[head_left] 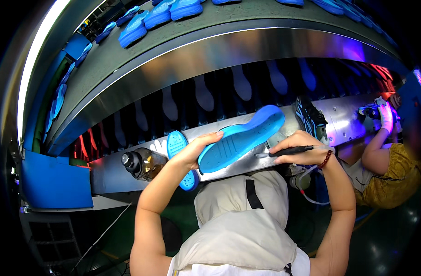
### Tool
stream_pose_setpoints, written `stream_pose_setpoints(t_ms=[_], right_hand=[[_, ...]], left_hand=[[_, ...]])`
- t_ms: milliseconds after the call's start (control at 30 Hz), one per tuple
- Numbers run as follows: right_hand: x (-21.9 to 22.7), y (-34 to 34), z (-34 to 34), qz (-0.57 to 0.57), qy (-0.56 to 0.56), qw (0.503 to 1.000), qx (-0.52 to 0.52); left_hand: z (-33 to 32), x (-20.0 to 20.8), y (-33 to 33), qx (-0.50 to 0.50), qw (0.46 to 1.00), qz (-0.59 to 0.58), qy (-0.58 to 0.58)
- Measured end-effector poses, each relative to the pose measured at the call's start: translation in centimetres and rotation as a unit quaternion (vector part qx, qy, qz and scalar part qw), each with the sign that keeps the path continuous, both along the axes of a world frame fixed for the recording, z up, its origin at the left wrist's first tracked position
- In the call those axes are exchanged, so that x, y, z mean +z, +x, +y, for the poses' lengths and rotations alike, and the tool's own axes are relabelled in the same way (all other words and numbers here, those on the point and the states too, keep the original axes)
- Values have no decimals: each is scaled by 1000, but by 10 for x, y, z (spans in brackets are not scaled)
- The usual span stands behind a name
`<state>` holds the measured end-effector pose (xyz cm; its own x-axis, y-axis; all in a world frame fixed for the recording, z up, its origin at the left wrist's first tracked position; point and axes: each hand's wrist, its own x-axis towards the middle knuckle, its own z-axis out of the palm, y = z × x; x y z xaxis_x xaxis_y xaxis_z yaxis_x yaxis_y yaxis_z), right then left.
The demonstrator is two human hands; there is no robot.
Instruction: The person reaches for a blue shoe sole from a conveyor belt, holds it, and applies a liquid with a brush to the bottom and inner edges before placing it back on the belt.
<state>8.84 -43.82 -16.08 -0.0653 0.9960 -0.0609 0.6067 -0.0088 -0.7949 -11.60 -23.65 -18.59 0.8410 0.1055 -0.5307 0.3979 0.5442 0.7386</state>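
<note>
A light-blue shoe sole (240, 140) is tilted up over the metal ledge, its hollow inner face showing. My left hand (200, 149) is closed on its left edge, thumb on top and the other fingers mostly hidden beneath. My right hand (302, 146) pinches a slim black-handled brush (294, 150), its pale tip pointing left, below the sole and seemingly apart from it. Another blue sole (177, 143) lies on the ledge behind my left wrist, and a further blue sole (190, 181) sits at the ledge's near edge, partly behind my forearm.
A dark-capped bottle (143, 164) stands left on the metal ledge (111, 177), a white glove (159, 148) beside it. A black shoe (310, 117) lies at right. Beyond, a conveyor (196, 30) carries blue soles. A co-worker (387, 168) works at far right. A jar (300, 181) and tube hang near my right forearm.
</note>
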Motion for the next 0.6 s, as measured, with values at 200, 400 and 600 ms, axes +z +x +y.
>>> stream_pose_setpoints(t_ms=[200, 400, 600], right_hand=[[-40, -24, 23, 277, 12, 945, -176], [-67, 10, 15, 191, 154, 917, -315], [-97, 8, 41, 36, 299, 837, -456]], left_hand=[[-20, -30, 16, 81, 966, -84, -232], [-25, -45, 15, 85, 952, -125, -266], [-33, -51, 16, 133, 960, -94, -229]])
